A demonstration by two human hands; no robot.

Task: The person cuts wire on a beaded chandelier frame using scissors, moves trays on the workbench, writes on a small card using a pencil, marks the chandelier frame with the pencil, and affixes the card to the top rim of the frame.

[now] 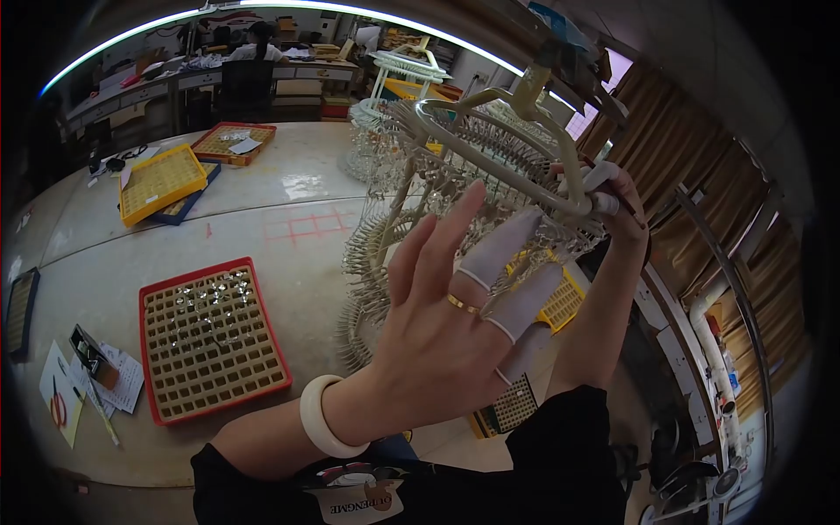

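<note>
A pale coated rack (499, 166) with rings of metal hooks and small shiny wire pieces stands in front of me. My left hand (446, 341) is raised before it, back toward me, fingers stretched and apart. White cots cover three of its digits; a gold ring and a white bangle (322, 416) are on this arm. The longest covered fingertip is by the hanging wire pieces (560, 229); contact is unclear. At the rack's right side, my right hand (619, 197) is bent closed, also with white finger cots, around what looks like a thin dark tool (588, 163). Its fingertips are partly hidden.
A red-rimmed tray (262, 372) with square cells holds small shiny pieces on the table (219, 249). Further back lie a yellow tray (162, 184) and a red tray (206, 144). Scissors (58, 404) and papers lie at left. Another person (260, 48) sits at the back.
</note>
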